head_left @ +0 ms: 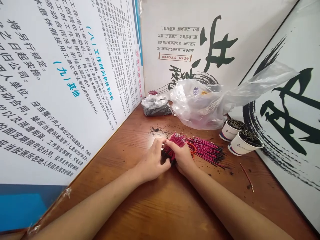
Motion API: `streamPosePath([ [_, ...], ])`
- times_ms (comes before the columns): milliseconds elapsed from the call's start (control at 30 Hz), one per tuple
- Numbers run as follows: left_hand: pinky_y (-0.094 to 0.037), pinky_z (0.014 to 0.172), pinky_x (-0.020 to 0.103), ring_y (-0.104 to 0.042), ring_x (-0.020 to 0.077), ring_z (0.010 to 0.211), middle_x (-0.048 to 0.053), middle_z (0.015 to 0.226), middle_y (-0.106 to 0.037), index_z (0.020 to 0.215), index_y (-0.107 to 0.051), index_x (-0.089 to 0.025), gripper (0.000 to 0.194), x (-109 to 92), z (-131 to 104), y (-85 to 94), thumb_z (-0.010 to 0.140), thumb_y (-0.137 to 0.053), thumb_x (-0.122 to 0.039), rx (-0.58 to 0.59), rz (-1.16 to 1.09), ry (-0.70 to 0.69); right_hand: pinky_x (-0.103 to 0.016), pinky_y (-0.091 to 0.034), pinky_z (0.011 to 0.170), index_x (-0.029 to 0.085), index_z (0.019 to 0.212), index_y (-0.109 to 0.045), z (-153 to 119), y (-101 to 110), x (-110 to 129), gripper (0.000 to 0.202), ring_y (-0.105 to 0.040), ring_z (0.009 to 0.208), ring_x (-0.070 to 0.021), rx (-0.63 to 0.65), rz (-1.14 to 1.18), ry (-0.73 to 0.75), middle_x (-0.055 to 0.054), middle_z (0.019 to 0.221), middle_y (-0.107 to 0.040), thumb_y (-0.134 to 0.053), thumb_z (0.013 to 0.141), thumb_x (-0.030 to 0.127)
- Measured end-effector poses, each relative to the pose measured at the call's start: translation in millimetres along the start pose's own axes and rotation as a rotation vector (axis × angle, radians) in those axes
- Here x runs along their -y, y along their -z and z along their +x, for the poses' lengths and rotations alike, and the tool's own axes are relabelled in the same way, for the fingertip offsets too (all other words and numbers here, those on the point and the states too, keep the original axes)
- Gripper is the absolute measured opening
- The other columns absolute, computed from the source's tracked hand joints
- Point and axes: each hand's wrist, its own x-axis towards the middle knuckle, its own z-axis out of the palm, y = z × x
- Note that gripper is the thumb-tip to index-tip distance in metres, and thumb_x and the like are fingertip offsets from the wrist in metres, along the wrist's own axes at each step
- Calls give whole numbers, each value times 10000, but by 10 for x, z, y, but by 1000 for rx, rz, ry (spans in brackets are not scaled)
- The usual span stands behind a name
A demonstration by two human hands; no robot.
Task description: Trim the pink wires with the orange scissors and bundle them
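A bundle of thin pink-red wires [175, 140] with pale tips and dark lower ends stands nearly upright on the table between my hands. My right hand [184, 158] is closed round its right side, the thumb reaching across toward the left. From the left, my left hand [154, 160] curls its fingers and thumb against the bundle, fingertips close to my right thumb. Whether a single wire sits between those fingertips is too small to tell. More pink wires with black ends lie in a loose pile [207, 151] at the right. Orange loops [192, 149], like scissor handles, show beside my right hand.
Two paper cups [246, 143] full of small dark pieces stand at the right. Behind are a clear plastic bag [197, 103] and a wrapped dark block [156, 106]. A loose reddish wire [247, 177] lies at right. Black scraps dot the wooden table [160, 206]; printed boards enclose it.
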Motion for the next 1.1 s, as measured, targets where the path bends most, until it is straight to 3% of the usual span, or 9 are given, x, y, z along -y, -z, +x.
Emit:
streamPosePath([
  [200,-431,1022,492,-527,269,1148,138,1275,-476,1312,-296,-193,588,-76,-23,17,794,-574,-216,8,19,55,-284,-495,680,174,720,-669,10,27,-19,127,-583,638,-138,35,-24,-2,23,668,-643,-753,695,267],
  [333,-411,1053,481,-504,252,1184,128,1312,-459,1327,-312,-214,542,10,-19,18,870,-577,-336,31,-109,63,-278,-496,691,180,746,-675,17,41,-48,131,-600,657,-135,39,-9,-24,29,685,-654,-759,697,267],
  [467,-420,1058,449,-512,219,1179,113,1304,-474,1324,-328,-222,448,92,-10,2,928,-509,-326,36,-224,65,-287,-500,712,186,775,-676,13,38,-50,154,-619,681,-144,42,10,-32,29,704,-665,-764,682,272],
  [733,-423,1040,492,-508,277,1220,149,1332,-468,1340,-274,-215,639,21,-23,-44,821,-645,-259,10,-10,44,-255,-468,649,187,753,-601,10,-8,-34,172,-550,617,-121,56,40,-69,46,661,-595,-737,669,251],
  [900,-446,989,490,-529,290,1166,132,1269,-534,1285,-367,-212,531,25,-10,-47,849,-637,-349,-24,59,30,-250,-422,620,204,747,-546,-31,-7,22,166,-489,614,-120,42,-238,120,53,663,-528,-699,727,266],
  [1000,-462,923,479,-538,293,1067,103,1127,-589,1114,-501,-199,346,34,4,-14,847,-626,-380,27,134,53,-260,-421,659,217,770,-531,-84,4,60,123,-491,658,-132,91,-423,328,36,719,-531,-652,787,238],
  [1100,-440,933,497,-505,308,1062,102,1091,-575,1046,-541,-188,322,52,5,32,818,-645,-388,88,224,83,-265,-418,656,223,778,-531,-104,21,42,106,-493,675,-144,190,-531,395,27,732,-533,-634,802,219],
])
